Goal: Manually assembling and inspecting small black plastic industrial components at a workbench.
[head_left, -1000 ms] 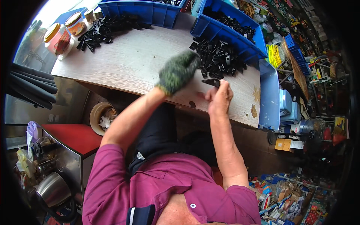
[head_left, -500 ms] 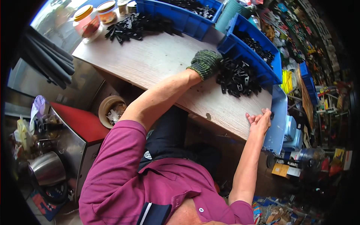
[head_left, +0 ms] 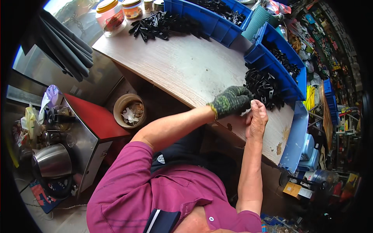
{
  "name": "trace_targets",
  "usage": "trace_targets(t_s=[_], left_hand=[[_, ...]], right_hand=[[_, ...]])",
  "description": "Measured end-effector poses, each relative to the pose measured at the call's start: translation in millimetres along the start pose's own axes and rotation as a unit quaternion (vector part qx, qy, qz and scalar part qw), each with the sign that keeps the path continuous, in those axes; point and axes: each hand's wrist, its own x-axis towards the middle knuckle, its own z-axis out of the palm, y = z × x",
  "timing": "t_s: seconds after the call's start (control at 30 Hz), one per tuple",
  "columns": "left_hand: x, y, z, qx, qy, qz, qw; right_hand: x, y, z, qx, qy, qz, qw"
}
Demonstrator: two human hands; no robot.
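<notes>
My left hand [head_left: 233, 102], in a dark green knitted glove, is closed over the near edge of the table [head_left: 186, 58]. Its fingertips meet those of my bare right hand [head_left: 257, 121], which is curled with thumb and fingers pinched. Whatever lies between the fingertips is too small or hidden to make out. Just beyond both hands is a heap of small black plastic parts [head_left: 264, 86]. A blue crate [head_left: 289, 83] holding similar parts stands right behind that heap.
Another blue crate [head_left: 190, 15] stands at the back, beside a second black heap [head_left: 163, 26] and lidded jars [head_left: 110, 19]. A light blue bin [head_left: 296, 138] adjoins the table's right end. At left are a waste bucket [head_left: 118, 106], a red-topped cabinet [head_left: 95, 120] and a metal kettle [head_left: 54, 161].
My gloved left hand has come from the side of the black heap toward me. My right hand has moved left from the table's right edge, and the two now meet. The view has shifted.
</notes>
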Motion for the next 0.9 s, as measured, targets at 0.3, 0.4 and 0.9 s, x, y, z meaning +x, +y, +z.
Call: trace_targets(t_s=[0.3,0.4,0.9], left_hand=[[-21,-2,23,0.139,0.079,0.011,0.987],[-18,-4,25,0.133,0.124,0.006,0.983],[-23,0,-168,0.543,0.353,0.165,0.744]], right_hand=[[-3,13,7,0.103,-0.045,-0.006,0.994],[-3,16,12,0.088,-0.028,-0.032,0.995],[-23,-10,48,0.027,0.013,0.028,0.999]])
